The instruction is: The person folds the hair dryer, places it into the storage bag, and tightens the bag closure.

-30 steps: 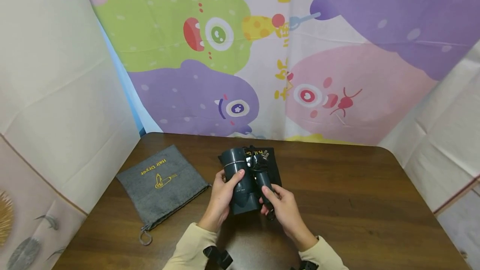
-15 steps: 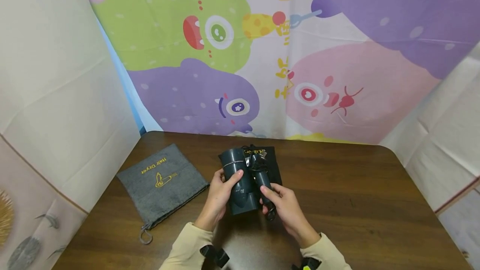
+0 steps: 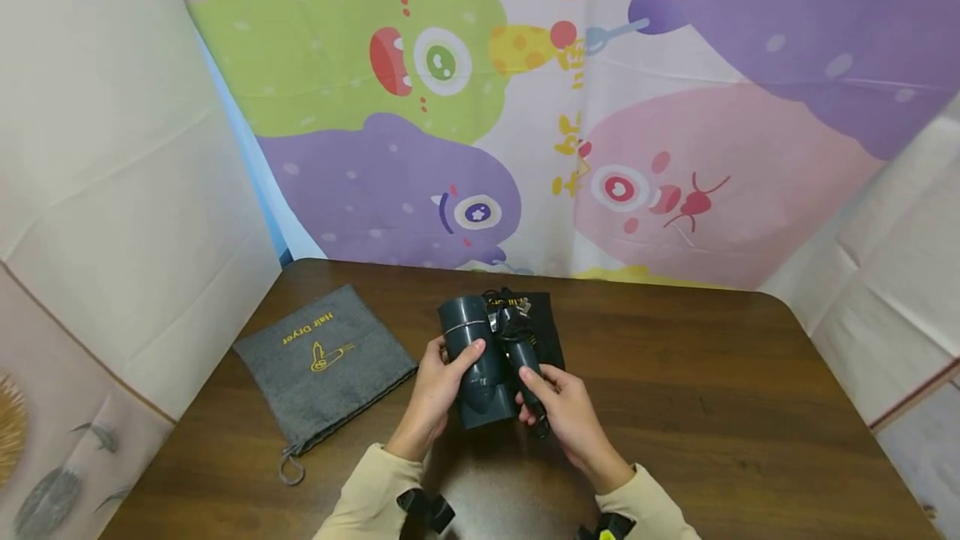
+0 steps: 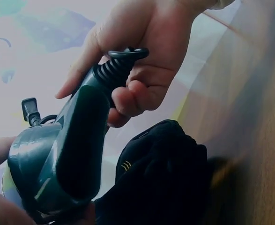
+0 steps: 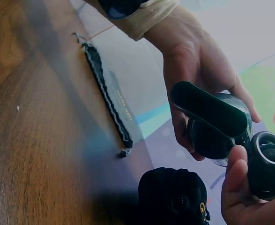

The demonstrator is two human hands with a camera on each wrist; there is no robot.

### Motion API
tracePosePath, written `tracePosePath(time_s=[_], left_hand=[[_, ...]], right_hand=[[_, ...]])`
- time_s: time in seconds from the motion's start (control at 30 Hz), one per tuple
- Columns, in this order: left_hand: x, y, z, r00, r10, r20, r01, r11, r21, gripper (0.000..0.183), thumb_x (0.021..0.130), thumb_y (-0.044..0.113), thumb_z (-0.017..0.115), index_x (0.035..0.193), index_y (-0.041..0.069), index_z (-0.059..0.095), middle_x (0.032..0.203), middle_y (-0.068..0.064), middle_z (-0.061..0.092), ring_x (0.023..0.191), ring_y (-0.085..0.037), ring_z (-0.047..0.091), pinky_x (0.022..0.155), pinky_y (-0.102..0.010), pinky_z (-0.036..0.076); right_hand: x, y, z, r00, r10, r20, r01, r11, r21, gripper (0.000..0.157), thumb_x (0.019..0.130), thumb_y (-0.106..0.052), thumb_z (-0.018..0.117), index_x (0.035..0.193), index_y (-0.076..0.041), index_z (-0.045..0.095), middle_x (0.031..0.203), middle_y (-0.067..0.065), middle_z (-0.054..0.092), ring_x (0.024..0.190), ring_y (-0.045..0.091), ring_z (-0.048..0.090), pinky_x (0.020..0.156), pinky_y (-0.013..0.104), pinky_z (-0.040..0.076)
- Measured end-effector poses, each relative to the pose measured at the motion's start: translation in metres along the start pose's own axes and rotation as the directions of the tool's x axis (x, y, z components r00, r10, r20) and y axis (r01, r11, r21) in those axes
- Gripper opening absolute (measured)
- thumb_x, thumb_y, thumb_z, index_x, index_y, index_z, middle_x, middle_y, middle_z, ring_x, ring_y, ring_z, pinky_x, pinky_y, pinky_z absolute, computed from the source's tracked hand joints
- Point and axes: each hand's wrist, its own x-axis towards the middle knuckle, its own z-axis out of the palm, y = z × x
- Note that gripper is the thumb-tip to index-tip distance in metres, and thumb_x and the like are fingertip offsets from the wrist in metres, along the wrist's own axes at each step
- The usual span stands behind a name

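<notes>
A dark green hair dryer [image 3: 489, 400] is held above the table in both hands, its handle folded alongside the barrel. My left hand [image 3: 437, 386] grips the barrel from the left, thumb on top. On the other side, my right hand [image 3: 566, 408] holds the handle [image 3: 527, 355] near its end. The power cord is bundled against the handle, with the metal plug prongs [image 3: 523, 306] at the far end. In the left wrist view, a flat nozzle [image 4: 83, 145] faces the camera, and the ribbed cord sleeve [image 4: 114, 72] emerges by the right fingers.
Behind the dryer lies a black pouch [image 3: 552, 336] with yellow lettering, partly hidden. A grey drawstring pouch [image 3: 330, 382] marked "Hair Dryer" lies flat at the left. The brown wooden table [image 3: 712, 415] ends at a cartoon-printed curtain [image 3: 540, 232].
Both hands keep their grip on the hair dryer and barely move. The dryer shifts very slightly left in the head view.
</notes>
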Motion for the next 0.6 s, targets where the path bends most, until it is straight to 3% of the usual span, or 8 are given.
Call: tracePosePath(time_s=[0.23,0.4,0.6], left_hand=[[0.001,0.002,-0.005,0.997,-0.007,0.082,0.002,0.998,0.061,0.07,0.093,0.035,0.065,0.14,-0.007,0.036,0.125,-0.025,0.057,0.103,-0.024,0.059,0.089,-0.038,0.05],[0.0,0.002,-0.009,0.99,-0.016,0.143,0.005,0.997,0.076,0.07,0.093,0.036,0.064,0.141,-0.006,0.035,0.123,-0.023,0.056,0.1,-0.021,0.058,0.083,-0.034,0.05],[0.002,0.004,-0.011,0.987,-0.018,0.157,0.002,0.995,0.103,0.068,0.093,0.037,0.064,0.14,-0.005,0.038,0.119,-0.021,0.056,0.098,-0.021,0.058,0.079,-0.032,0.051]], right_hand=[[-0.002,-0.002,0.001,0.999,-0.004,-0.035,0.004,1.0,-0.019,0.035,0.096,-0.027,0.062,0.105,0.007,0.061,0.071,0.009,0.06,0.05,0.014,0.054,0.052,0.025,0.049],[-0.003,-0.001,0.001,0.998,-0.028,-0.064,0.028,1.0,-0.008,0.035,0.096,-0.026,0.062,0.104,0.008,0.063,0.069,0.007,0.058,0.048,0.013,0.053,0.049,0.024,0.047],[-0.001,0.001,0.0,0.995,-0.035,-0.094,0.038,0.999,0.026,0.032,0.095,-0.024,0.063,0.1,0.008,0.064,0.067,0.01,0.058,0.045,0.012,0.052,0.046,0.024,0.045]])
